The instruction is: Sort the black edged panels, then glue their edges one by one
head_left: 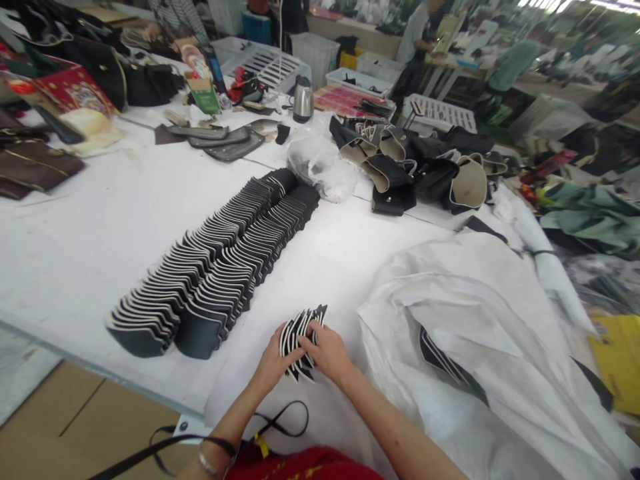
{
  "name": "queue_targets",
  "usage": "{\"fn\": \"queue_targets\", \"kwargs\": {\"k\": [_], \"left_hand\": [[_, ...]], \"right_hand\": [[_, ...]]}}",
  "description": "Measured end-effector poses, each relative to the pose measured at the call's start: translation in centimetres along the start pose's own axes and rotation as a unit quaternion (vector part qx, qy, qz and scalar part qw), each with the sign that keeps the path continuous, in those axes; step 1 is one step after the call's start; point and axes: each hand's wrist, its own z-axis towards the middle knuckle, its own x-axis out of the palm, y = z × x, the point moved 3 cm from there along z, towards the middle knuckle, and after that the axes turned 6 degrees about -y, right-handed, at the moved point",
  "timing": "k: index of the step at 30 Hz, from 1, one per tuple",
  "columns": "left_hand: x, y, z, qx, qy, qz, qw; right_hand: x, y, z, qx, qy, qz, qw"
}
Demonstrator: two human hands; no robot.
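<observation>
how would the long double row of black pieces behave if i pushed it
The double row would probably slump or fan apart, since its thin pieces overlap and no band shows. Each piece looks bendy, given the curved edges, and probably light, being thin.

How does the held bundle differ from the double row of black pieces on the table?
The bundle is short; the double row is far longer. The bundle is held between the left hand and right hand; the double row rests on the table, untouched. The bundle is one cluster; the double row forms two lines. Both are dark pieces with pale edges.
</observation>
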Motion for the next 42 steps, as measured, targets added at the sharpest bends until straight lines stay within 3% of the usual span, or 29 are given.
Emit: {"fn": "queue_targets", "kwargs": {"k": [6, 13, 21, 26, 32, 42], "left_hand": [[0.0, 0.9, 0.1, 0.014, -0.013, 0.008, 1.000], [-0.1, -0.2, 0.0, 0.014, -0.024, 0.041, 0.999], [0.2, 0.1, 0.1, 0.030, -0.016, 0.055, 0.998], [0.3, 0.3, -0.2, 0.035, -0.016, 0.052, 0.998], [0.4, 0.5, -0.1, 0.043, -0.013, 0.043, 0.998], [0.4, 1.1, -0.2, 0.025, -0.017, 0.022, 0.999]], "right_hand": [[0.0, -0.6, -0.3, 0.000, -0.006, 0.032, 0.999], [-0.2, 0.2, 0.1, 0.079, 0.008, -0.005, 0.997], [0.0, 0.7, 0.0, 0.104, 0.008, 0.021, 0.994], [0.3, 0.8, -0.3, 0.064, -0.061, 0.067, 0.994], [0.6, 1.5, -0.1, 0.058, -0.041, 0.005, 0.997], [1.2, 1.9, 0.1, 0.052, -0.042, 0.004, 0.998]]}}
